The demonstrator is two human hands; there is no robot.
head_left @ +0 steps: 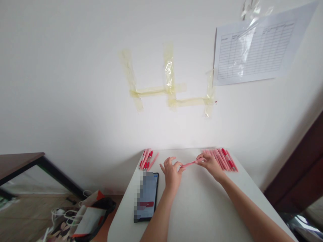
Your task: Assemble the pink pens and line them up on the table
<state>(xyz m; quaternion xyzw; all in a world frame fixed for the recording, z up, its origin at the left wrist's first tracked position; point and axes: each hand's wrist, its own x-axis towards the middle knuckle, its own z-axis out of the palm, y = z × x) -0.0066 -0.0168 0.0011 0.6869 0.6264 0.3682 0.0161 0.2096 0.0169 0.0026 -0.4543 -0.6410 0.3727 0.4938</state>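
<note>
Between my two hands a slim pink pen [189, 164] is held just above the white table, tilted up to the right. Thumb and index finger of my left hand [173, 173] pinch its left end, the other fingers spread. My right hand [210, 164] grips the pen's right end with closed fingers. Right beside that hand lies a row of pink pens [220, 158] with a red pen [228, 159] among them. To the left of my left hand lies a smaller group of pink and red pens [145, 159], with one pink pen [153, 161] slightly apart.
A phone [148, 198], partly blurred out, lies on the white table [202, 208] left of my left forearm. The table's back edge meets a white wall with yellowed tape [151, 91] and a printed sheet [254, 50]. Bags and cables [88, 215] are on the floor at left.
</note>
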